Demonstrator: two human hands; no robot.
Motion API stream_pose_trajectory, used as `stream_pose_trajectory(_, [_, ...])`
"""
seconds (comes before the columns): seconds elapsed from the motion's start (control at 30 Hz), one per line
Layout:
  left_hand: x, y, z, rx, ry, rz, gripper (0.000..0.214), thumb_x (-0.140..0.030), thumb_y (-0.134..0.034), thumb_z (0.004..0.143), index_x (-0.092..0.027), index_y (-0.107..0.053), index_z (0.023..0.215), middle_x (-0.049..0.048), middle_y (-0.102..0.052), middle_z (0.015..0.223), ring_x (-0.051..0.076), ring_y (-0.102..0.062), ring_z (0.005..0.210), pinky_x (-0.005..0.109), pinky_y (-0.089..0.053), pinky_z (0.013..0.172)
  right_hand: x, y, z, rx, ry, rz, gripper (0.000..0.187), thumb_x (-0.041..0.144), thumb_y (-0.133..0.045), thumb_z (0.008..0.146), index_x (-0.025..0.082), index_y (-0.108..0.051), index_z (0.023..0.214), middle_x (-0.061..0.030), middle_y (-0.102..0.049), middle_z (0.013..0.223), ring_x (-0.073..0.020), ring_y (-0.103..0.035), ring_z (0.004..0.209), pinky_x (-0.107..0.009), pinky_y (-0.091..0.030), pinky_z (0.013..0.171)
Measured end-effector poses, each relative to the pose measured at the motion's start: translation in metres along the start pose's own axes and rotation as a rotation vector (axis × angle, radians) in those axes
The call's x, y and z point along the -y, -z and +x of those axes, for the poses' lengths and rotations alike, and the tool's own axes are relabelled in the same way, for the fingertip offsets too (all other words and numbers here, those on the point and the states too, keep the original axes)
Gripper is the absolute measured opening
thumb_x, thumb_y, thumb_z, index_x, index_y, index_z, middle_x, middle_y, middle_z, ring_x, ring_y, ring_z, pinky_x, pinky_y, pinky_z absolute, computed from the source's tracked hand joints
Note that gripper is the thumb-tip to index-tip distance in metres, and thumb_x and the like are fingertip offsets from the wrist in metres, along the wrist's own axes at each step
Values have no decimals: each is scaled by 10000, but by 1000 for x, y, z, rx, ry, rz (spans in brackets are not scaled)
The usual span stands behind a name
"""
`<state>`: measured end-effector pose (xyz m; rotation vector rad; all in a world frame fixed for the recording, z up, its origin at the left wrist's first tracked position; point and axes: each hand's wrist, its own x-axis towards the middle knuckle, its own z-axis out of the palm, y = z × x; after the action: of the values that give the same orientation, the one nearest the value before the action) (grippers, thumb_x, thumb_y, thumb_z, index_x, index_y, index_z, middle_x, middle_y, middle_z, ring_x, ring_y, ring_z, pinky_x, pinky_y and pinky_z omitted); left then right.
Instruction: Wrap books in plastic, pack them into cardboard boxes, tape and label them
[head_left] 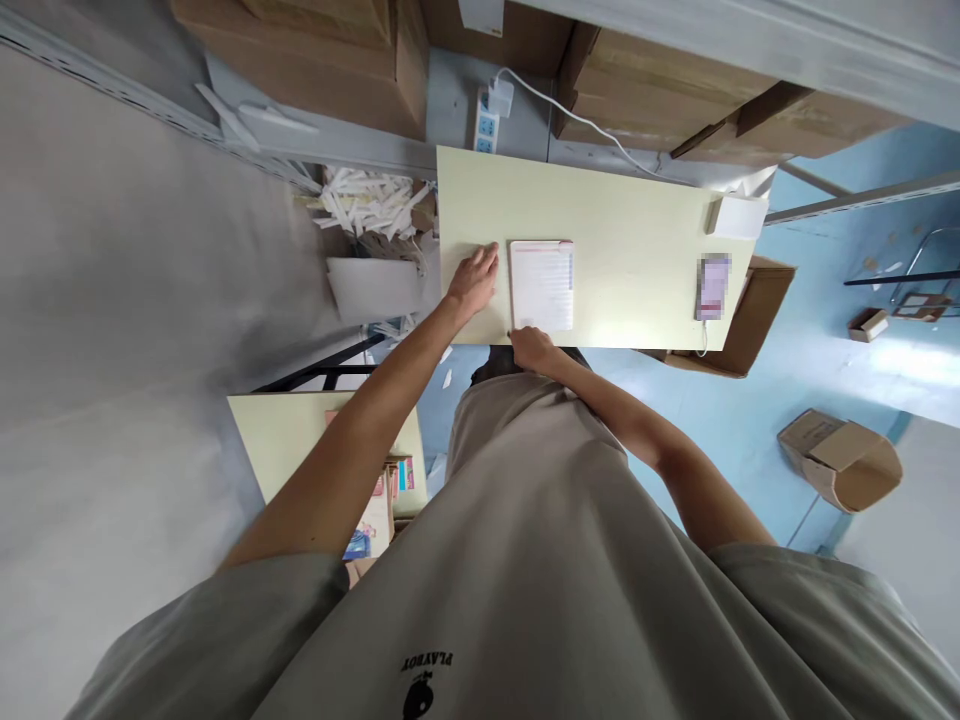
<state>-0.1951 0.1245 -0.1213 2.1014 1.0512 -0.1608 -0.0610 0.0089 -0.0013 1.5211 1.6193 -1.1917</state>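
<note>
A flat white packet with pink print (541, 285) lies on the pale yellow table (637, 240). My left hand (474, 280) rests flat on the table just left of the packet, fingers stretched out. My right hand (529, 348) sits at the packet's near edge by the table's front rim, fingers curled against that edge; whether it grips the packet is not clear.
A phone (712, 287) on a white cable and a white box (736, 216) lie at the table's right end. A power strip (486, 125) sits behind. Cardboard boxes (840, 460) stand on the blue floor at right, white scraps (371, 200) at left, a second table (289, 440) below.
</note>
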Motion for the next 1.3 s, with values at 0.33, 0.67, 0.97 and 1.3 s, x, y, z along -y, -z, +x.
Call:
stream_pose_trajectory(0.33, [6,-8,-1,4,22,33,834,-293,-642,1068,-73,-416,1840,229,-283,1984,497,-411,1748,684,-425,1426,-30,14,-32,-14,89,68,429,188,-682,1059,144,-782,1474,-226,-824,1497,-399,-797,1403,-451,-662,1124])
stream_pose_trajectory(0.67, [-41,-16,-23,-112,153,3,659,-176,-681,950,-46,-584,1589,341,-609,1690,451,-536,1689,605,-466,1421,-146,77,-87,-392,37,582,686,305,-775,1049,246,-624,1716,-78,-899,1153,-225,-794,656,-405,-708,751])
stream_pose_trajectory(0.97, [-220,91,55,-601,-383,-56,598,-364,-585,1147,-192,-533,1718,224,-574,1752,398,-478,1726,635,-382,1479,-235,170,-121,-1076,377,555,556,485,-807,997,245,-643,1470,-126,-844,1226,-361,-836,1071,-543,-714,966])
stream_pose_trajectory(1.3, [-323,185,125,-821,-504,-43,677,-540,-572,1191,-309,-449,1815,165,-523,1792,404,-448,1740,601,-366,1467,-324,322,-106,-1439,487,270,535,581,-720,1115,241,-710,1528,-193,-691,1481,-403,-755,1321,-603,-636,1195])
